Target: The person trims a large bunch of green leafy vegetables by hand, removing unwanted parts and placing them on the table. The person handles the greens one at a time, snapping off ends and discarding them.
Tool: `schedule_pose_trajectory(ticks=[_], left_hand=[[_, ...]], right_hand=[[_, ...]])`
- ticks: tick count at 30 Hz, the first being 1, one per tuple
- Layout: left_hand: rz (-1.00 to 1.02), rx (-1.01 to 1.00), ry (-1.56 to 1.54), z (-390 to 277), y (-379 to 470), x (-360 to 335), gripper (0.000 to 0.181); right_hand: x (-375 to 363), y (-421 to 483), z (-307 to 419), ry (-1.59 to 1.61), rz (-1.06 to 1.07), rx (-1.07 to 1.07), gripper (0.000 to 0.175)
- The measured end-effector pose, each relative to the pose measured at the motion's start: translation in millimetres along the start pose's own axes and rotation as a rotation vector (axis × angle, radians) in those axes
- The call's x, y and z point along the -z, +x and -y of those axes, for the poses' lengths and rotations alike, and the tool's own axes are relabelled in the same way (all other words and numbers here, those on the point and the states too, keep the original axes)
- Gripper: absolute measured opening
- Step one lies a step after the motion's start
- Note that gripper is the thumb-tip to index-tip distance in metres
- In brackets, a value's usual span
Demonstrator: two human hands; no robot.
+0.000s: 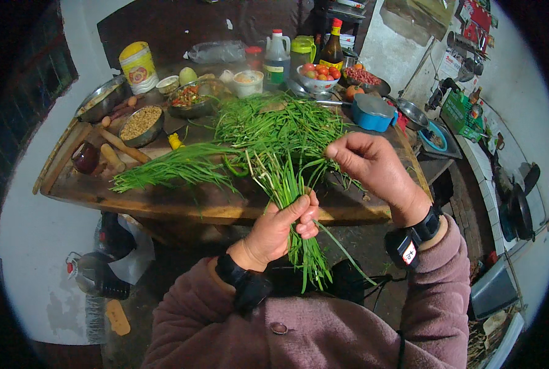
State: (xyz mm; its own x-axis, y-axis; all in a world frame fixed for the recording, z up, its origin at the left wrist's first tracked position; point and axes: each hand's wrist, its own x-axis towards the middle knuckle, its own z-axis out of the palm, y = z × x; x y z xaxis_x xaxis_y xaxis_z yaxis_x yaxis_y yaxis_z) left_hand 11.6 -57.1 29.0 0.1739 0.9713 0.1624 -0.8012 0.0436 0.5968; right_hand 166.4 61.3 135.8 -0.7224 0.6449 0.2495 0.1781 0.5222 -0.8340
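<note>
My left hand [286, 226] grips a bunch of garlic chives [281, 184] by its middle, just in front of the table edge. The pale stem ends point away from me and the green leaf tips hang toward my coat. One long leaf droops apart to the right. My right hand [371, 163] hovers to the right, thumb and fingertips pinched together; whether a thin stalk is between them is hard to tell. Beyond both hands lies a large loose heap of chives [279, 120]. A neater bundle of chives [177, 168] rests on the table to the left.
The wooden table [219, 210] carries a bowl of chopped peppers [189, 97], a bowl of granular food [140, 124] and a rolling pin [124, 145]. Behind stand a bowl of tomatoes [318, 80] and several bottles. A blue lidded container [373, 113] sits right of the heap.
</note>
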Motion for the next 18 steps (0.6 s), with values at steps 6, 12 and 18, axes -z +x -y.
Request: schedule_pose_trajectory(ticks=[6, 12, 18], left_hand=[[0.027, -0.157, -0.068, -9.9, 3.5, 9.3, 0.020], [-0.023, -0.273, -0.127, -16.5, 7.8, 13.5, 0.021], [-0.076, -0.294, -0.154, -18.6, 8.6, 16.0, 0.020]], right_hand=[[30.3, -23.0, 0.9, 0.168, -0.081, -0.115, 0.025], [69.0, -85.5, -4.9, 0.301, -0.035, -0.255, 0.019], [98.2, -138.7, -20.3, -0.298, 0.107, -0.519, 0.019]])
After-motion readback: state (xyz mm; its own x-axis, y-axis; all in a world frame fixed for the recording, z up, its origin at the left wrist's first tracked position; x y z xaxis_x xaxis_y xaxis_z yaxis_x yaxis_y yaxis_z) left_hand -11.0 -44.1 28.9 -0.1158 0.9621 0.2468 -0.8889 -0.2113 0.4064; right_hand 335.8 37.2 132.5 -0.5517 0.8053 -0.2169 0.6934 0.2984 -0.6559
